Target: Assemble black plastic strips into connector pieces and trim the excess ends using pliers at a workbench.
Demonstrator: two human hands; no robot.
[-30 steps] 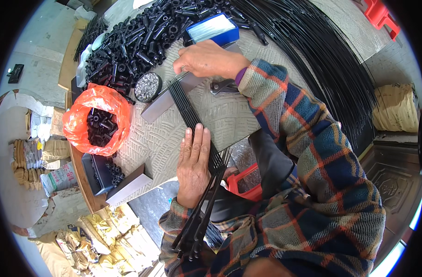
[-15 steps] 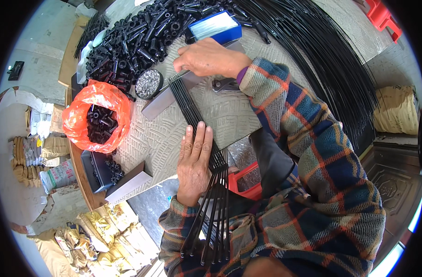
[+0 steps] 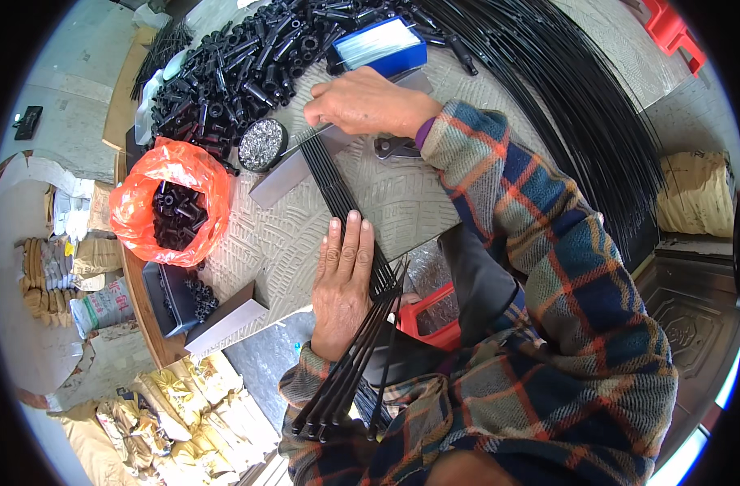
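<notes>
The left grip (image 3: 342,293) lies over black rods (image 3: 328,180), the right grip (image 3: 368,103) by a metal bar (image 3: 274,185)

An orange-red plastic bag (image 3: 131,215) is sitting on the tabletop (image 3: 244,243), its mouth gaping around short black tubular pieces (image 3: 178,217). Above the bag, a heap of black tubular parts (image 3: 224,89) is spreading. Near the bag's upper right, a round dark-rimmed container (image 3: 282,158) is brimming with silvery bits; farther that way, a blue box (image 3: 398,65) is holding pale thin strips. Just below the bag, a dark tray (image 3: 163,300) is holding tiny black pieces (image 3: 200,301). Well below the bag, yellowish wrapped bundles (image 3: 184,413) are lying. Well off to the bag's upper left, a small dark object (image 3: 28,123) is resting; at the bag's far upper right, a red stool (image 3: 672,36) is standing
</notes>
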